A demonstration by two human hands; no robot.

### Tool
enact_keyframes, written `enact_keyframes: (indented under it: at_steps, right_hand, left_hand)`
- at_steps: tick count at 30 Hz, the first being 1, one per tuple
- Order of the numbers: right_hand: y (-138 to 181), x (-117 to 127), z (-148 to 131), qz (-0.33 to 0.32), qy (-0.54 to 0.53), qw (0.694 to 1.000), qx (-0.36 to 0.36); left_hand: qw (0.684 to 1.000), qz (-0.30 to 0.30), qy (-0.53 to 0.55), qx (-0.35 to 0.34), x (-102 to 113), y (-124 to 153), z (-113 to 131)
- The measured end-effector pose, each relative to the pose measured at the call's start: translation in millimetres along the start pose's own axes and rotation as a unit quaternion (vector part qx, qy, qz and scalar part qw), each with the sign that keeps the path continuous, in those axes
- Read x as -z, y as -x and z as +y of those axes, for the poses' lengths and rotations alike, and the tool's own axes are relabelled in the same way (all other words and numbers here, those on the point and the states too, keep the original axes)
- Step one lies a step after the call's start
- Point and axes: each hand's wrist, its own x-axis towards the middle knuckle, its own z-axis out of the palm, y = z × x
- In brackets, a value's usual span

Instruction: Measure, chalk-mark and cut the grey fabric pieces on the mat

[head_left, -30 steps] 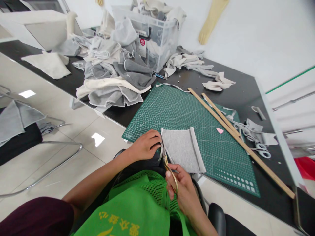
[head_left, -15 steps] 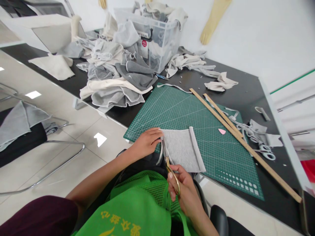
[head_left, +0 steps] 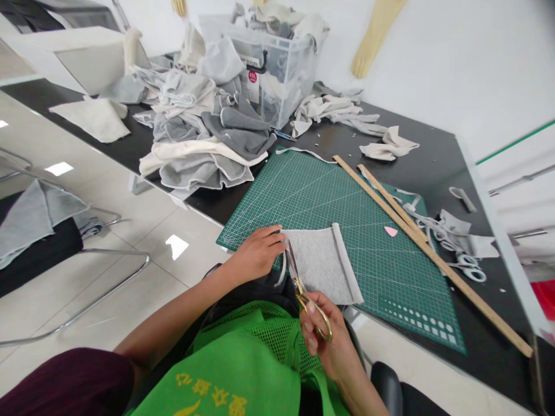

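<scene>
My right hand (head_left: 326, 329) grips gold-handled scissors (head_left: 299, 286), its fingers through the loops. The blades point away from me along the left edge of a grey piece of fabric (head_left: 318, 260). A narrow trimmed strip (head_left: 282, 270) curls down beside that edge. My left hand (head_left: 260, 253) pinches the fabric's far left corner, close to the blade tips. The fabric has a rolled or folded band along its right side and lies on a green cutting mat (head_left: 260, 202), its near left part reaching past the mat's front edge.
Two wooden rulers (head_left: 390, 219) cross the mat's right side near a pink chalk piece (head_left: 391, 231). White-handled scissors (head_left: 472, 268) lie among scraps at the right. Heaped grey and cream cloth (head_left: 203, 162) and a clear plastic bin (head_left: 281, 75) stand at the back left.
The scissors' handles have swung right and opened wider, with the blades now apart near the strip. My right hand has shifted slightly right; my left hand has barely moved.
</scene>
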Motion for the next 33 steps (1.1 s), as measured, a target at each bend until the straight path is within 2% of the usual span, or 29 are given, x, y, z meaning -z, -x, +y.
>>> enact_keyframes:
  at_steps: [4,8,13,16,21,33]
  right_hand:
    - [4,5,5,0.001,-0.014,1.0,0.006]
    - [12,15,8,0.018,-0.023,0.999,0.031]
    - [23,32,1,0.066,-0.03,0.996,0.055]
    - [28,43,-4,0.08,-0.021,0.995,0.063]
    - [31,53,-7,0.07,0.007,0.996,0.059]
    - [13,49,-21,0.029,0.103,0.993,0.053]
  left_hand:
    - [0.997,-0.06,-0.047,-0.025,6,-11,10]
    - [0.99,-0.103,-0.05,-0.088,6,-36,18]
    - [0.978,-0.129,0.009,-0.164,-11,-79,14]
    - [0.971,-0.12,0.054,-0.197,-26,-95,8]
    - [0.978,-0.071,0.052,-0.192,-36,-92,2]
    - [0.982,-0.087,0.03,-0.166,-17,-68,1]
